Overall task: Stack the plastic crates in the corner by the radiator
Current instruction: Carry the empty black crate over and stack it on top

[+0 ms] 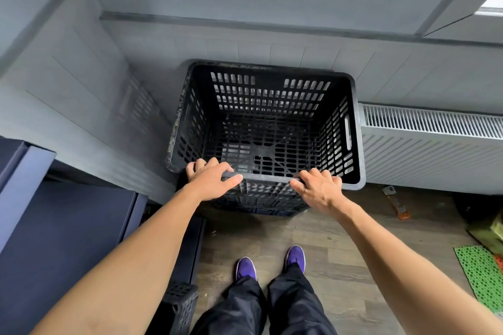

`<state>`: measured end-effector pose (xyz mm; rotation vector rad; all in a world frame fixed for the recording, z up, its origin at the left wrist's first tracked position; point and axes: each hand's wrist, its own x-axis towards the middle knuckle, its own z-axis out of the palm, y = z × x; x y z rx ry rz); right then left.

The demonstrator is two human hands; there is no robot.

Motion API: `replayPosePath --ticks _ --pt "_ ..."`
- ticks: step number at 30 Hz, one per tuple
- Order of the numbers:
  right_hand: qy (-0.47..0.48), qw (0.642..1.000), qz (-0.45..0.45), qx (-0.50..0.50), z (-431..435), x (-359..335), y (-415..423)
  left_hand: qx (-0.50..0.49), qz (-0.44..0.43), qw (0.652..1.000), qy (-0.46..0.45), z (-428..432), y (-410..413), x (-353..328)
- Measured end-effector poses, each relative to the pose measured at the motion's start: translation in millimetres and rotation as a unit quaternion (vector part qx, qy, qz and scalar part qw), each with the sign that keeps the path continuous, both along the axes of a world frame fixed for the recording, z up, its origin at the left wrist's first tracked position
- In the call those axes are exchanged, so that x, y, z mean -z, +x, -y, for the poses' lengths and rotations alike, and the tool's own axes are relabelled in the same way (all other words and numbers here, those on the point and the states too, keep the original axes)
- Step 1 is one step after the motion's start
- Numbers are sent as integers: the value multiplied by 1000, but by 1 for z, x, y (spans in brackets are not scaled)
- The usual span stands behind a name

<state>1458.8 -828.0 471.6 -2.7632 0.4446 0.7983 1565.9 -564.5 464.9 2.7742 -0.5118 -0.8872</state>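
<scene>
Container first: the black slotted plastic crate (266, 117) stood open-topped in the corner, back wall close to the grey panelled wall (299, 54), its R side just beside the white panel radiator (430, 130). Inside we saw only its own slotted floor and walls. More black lattice showed thru the floor slots and below the near rim; we couldn't tell whether that was a second crate underneath.

Both arms reached fwd, bare, nearly straight. Our L hand (211, 177) gripped the near rim at its L corner: fingers curled over the edge into the crate, thumb stretched along the rim's outer face. Our R hand (318, 187) gripped the same rim further R, fingers bent over the top, close together, thumb on the outside.

The crate looked scuffed w/ pale marks along its L rim, and had a long handle slot in the R wall.

Another black lattice crate (181, 304) sat low by our L leg, next to a navy blue cabinet (68, 226). Purple shoes (246, 268) stood on the wood-plank floor (326, 253); a green perforated mat (481, 275) lay far R.
</scene>
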Motion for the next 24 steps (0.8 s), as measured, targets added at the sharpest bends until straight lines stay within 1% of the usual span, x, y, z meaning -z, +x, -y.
replayPosePath --ticks 4,8,11,16,21,24 --pt "16 1000 2 -17 1 -1 1 3 -9 1000 -8 0 -1 -2" --pt "21 999 25 -18 1 -1 -5 5 -6 1000 -18 -6 -4 -3" --pt "15 999 44 -9 0 2 -8 -4 17 1000 -21 -6 -9 -1" --pt "8 997 78 9 -8 1 -14 -41 77 995 -51 -4 -26 7" --pt "22 994 102 -18 -12 -8 -25 -80 112 986 -96 -1 -43 7" --pt "39 990 130 -28 -16 -15 -31 -106 116 981 -117 -2 -56 1"
